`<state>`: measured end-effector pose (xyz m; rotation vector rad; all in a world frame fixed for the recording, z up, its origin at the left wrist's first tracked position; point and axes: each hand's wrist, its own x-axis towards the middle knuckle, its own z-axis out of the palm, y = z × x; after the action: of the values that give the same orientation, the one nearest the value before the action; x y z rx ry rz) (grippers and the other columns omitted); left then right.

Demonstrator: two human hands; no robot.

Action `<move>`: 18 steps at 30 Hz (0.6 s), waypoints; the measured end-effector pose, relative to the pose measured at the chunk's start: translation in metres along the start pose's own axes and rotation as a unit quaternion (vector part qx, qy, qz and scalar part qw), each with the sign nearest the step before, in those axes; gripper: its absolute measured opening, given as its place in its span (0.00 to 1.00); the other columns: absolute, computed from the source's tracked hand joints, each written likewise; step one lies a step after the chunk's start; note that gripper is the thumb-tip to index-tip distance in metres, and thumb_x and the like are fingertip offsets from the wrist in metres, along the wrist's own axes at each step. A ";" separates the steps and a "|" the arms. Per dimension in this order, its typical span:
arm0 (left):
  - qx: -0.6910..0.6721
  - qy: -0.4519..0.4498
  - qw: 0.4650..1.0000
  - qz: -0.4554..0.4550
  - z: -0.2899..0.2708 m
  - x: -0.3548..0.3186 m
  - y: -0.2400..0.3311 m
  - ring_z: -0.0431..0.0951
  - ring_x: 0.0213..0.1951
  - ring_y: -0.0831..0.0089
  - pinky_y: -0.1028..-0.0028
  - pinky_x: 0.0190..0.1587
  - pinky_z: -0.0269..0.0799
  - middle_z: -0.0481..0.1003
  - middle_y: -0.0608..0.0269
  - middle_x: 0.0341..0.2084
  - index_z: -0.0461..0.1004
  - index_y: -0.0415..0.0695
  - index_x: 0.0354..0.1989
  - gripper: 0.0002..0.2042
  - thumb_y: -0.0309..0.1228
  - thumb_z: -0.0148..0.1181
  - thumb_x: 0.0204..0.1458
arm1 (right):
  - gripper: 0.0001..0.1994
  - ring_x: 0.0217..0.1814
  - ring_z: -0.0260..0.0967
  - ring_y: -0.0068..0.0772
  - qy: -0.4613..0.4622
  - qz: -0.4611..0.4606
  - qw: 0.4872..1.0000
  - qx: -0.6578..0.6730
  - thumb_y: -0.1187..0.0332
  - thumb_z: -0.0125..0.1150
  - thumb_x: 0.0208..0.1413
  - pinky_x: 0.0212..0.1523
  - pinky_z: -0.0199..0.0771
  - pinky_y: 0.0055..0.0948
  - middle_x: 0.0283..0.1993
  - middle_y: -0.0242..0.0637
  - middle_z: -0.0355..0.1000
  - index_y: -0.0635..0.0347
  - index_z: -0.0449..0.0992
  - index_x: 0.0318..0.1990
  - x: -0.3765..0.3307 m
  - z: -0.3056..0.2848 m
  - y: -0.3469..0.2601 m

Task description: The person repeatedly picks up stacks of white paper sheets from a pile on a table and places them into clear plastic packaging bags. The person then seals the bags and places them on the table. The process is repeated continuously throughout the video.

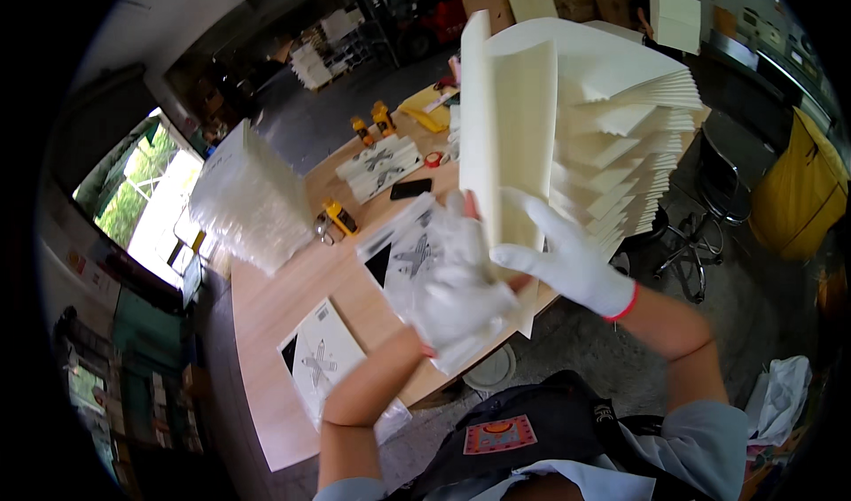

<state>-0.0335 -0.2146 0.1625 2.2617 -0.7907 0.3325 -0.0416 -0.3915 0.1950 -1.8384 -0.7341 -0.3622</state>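
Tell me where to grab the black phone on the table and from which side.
Grip the black phone across its two long edges, coming straight down from above. It lies flat on the wooden table with bare wood around it, so probably only the thin edges offer purchase; the printed sheet stack sits close beyond.

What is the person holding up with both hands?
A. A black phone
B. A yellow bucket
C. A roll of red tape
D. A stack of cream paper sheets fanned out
D: the gloved left hand and right hand grip the bottom of a fanned stack of cream sheets raised above the wooden table.
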 end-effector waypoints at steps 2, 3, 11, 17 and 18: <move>0.125 0.037 0.991 0.007 0.034 -0.021 0.006 0.37 0.66 0.39 0.52 0.65 0.41 0.37 0.33 0.65 0.41 0.33 0.65 0.50 0.36 0.68 0.37 | 0.21 0.52 0.67 0.37 0.051 0.038 0.998 0.007 0.64 0.58 0.55 0.52 0.65 0.31 0.49 0.46 0.70 0.66 0.67 0.53 -0.014 0.026 0.025; 0.110 0.059 0.992 0.008 0.043 -0.031 0.006 0.38 0.65 0.35 0.49 0.65 0.40 0.37 0.32 0.64 0.41 0.33 0.65 0.50 0.37 0.69 0.36 | 0.18 0.49 0.69 0.37 0.032 0.073 0.997 0.008 0.65 0.57 0.56 0.49 0.67 0.31 0.46 0.46 0.71 0.65 0.69 0.51 -0.019 0.029 0.030; 0.300 0.204 0.924 -0.123 0.026 -0.088 -0.073 0.54 0.59 0.42 0.47 0.58 0.50 0.53 0.42 0.60 0.53 0.42 0.63 0.45 0.34 0.71 0.33 | 0.09 0.32 0.72 0.40 -0.045 0.014 0.959 -0.278 0.64 0.60 0.49 0.31 0.72 0.35 0.37 0.42 0.72 0.58 0.74 0.35 -0.105 0.007 0.080; 0.039 0.064 0.955 -0.288 -0.001 -0.068 -0.136 0.74 0.36 0.66 0.68 0.42 0.69 0.74 0.60 0.31 0.63 0.45 0.55 0.29 0.25 0.60 0.40 | 0.09 0.33 0.71 0.35 -0.188 -0.053 0.895 -0.401 0.62 0.60 0.46 0.26 0.73 0.31 0.38 0.38 0.68 0.53 0.71 0.33 -0.137 0.010 0.086; -0.017 0.064 0.965 -0.255 -0.004 -0.065 -0.138 0.74 0.31 0.67 0.70 0.38 0.69 0.74 0.62 0.26 0.64 0.45 0.53 0.26 0.24 0.58 0.40 | 0.09 0.33 0.71 0.34 -0.211 -0.032 0.888 -0.408 0.62 0.59 0.46 0.26 0.73 0.31 0.37 0.38 0.67 0.53 0.71 0.32 -0.137 0.013 0.084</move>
<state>0.0021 -0.1055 0.0619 2.2863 -0.1292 0.2136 -0.0934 -0.4424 0.0515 -2.7517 -1.0375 -0.3411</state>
